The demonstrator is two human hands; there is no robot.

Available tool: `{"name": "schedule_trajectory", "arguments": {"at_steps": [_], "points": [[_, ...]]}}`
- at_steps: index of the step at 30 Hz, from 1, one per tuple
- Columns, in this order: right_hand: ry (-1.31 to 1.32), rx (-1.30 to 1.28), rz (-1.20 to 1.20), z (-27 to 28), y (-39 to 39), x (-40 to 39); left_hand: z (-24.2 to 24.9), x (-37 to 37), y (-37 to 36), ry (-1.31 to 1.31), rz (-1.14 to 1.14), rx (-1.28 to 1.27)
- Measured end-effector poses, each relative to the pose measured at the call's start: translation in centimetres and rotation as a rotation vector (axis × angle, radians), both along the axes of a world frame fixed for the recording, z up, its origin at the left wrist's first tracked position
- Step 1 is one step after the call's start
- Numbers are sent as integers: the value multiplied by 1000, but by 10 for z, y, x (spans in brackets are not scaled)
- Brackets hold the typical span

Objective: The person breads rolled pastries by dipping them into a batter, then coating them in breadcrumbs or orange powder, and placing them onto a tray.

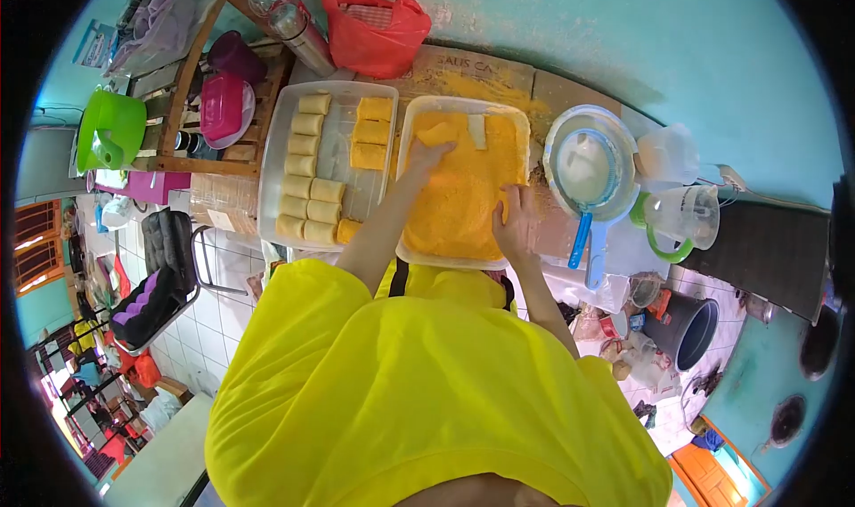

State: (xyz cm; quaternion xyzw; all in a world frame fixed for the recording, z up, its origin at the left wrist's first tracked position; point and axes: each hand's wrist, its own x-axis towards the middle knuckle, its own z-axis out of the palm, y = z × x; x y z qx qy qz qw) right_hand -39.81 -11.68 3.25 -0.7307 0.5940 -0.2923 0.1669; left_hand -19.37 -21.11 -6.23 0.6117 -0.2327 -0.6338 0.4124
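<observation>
A white tray (523, 133) of orange-yellow crumbs (459, 200) lies in front of me. My left hand (431, 154) reaches into its far left part, fingers closed on a crumb-coated roll (437, 133). A pale, uncoated roll (477, 132) lies on the crumbs near the far edge. My right hand (514, 219) is at the tray's right side, fingers apart and touching the crumbs, with nothing visible in them. To the left, a clear plastic tray (343, 164) holds several pale rolls (298, 165) and several orange-coated rolls (370, 133).
Right of the crumbs stands a bowl of whitish liquid (583, 164) with a blue-handled utensil (581, 240) across it. Farther right is a measuring jug (684, 218). A red plastic bag (376, 31) and a steel flask (303, 37) stand against the wall behind.
</observation>
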Motion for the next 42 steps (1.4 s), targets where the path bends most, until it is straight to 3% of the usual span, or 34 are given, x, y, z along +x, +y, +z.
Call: {"name": "schedule_trajectory", "arguments": {"at_steps": [1,4,5,7,10,13,16,20,22,25,28,31,32,34,37,40,42], "points": [[11,11,-5,-7,5,4,-16,9,6,85,-53,70],[136,3,41,-17,5,2,-35,29,8,-236,-414,71],[133,-17,44,-19,3,1,-36,24,9,-516,-413,49],[129,-53,51,-20,3,1,31,-4,15,-1073,-397,2],[152,-39,49,-21,4,1,34,-18,8,-1303,-342,-205],[157,-51,48,-22,4,1,-12,-8,-17,-1262,-229,-436],[148,-4,55,-19,4,1,13,-8,-17,-1175,-484,-212],[162,-13,54,-17,3,2,8,13,-22,-784,-764,-156],[176,-13,54,-19,4,1,40,21,-16,-506,-957,-45],[158,-41,70,-20,4,1,-25,24,3,-665,-799,-436],[172,-35,91,-20,3,1,-28,18,-6,-791,-400,-768],[187,-1,98,-17,4,0,-28,21,-6,-862,-506,-572],[193,-17,102,-18,4,-1,-26,23,-5,-753,-584,-378],[197,-48,105,-21,4,0,36,24,10,-527,-727,9],[189,-50,110,-21,3,0,8,22,55,-816,-459,-503],[187,-22,119,-23,4,-1,12,7,79,-906,-419,-289],[199,-33,127,-23,4,-1,22,10,83,-735,-467,-336]]}}
